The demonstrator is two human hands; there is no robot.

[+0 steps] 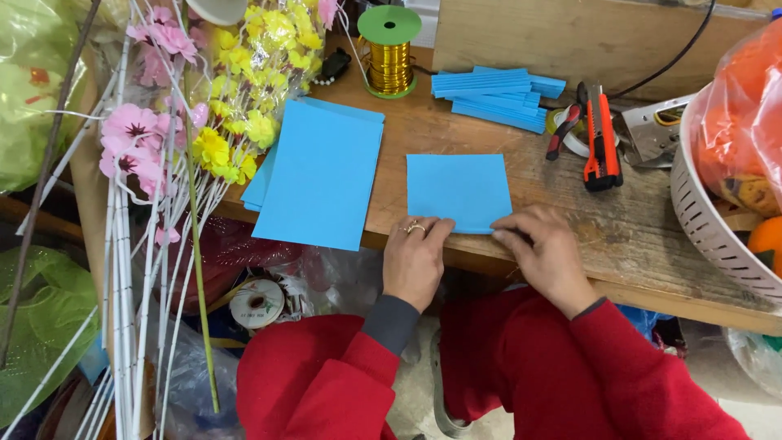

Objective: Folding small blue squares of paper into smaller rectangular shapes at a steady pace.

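1. Left hand (414, 259): palm down at the near edge of the small blue sheet (459, 192), fingertips pressing on its near left corner; a ring shows on one finger. The hand pinches nothing; it lies flat on the paper.
2. Right hand (544, 249): fingers curled and bearing down on the near right corner of the small blue sheet, which looks folded along its near edge; whether a flap is pinched between the fingers cannot be told.
3. Small blue sheet: flat on the wooden workbench (635, 228), at its near edge, between the two hands.
4. Stack of larger blue sheets (320, 173): just left of the small blue sheet, apart from it, overhanging the bench edge.
5. Pile of blue paper strips (497, 96): beyond the small blue sheet, slightly right.
6. Spool of gold wire (389, 50): beyond the small blue sheet, slightly left, upright, green-capped.
7. Orange utility knife (601, 138): right of the small blue sheet, beside red-handled pliers (564, 130).
8. White basket (717, 228): far right of the small blue sheet.
9. Artificial flowers (204, 98): pink and yellow, far left of the small blue sheet, on white stems.
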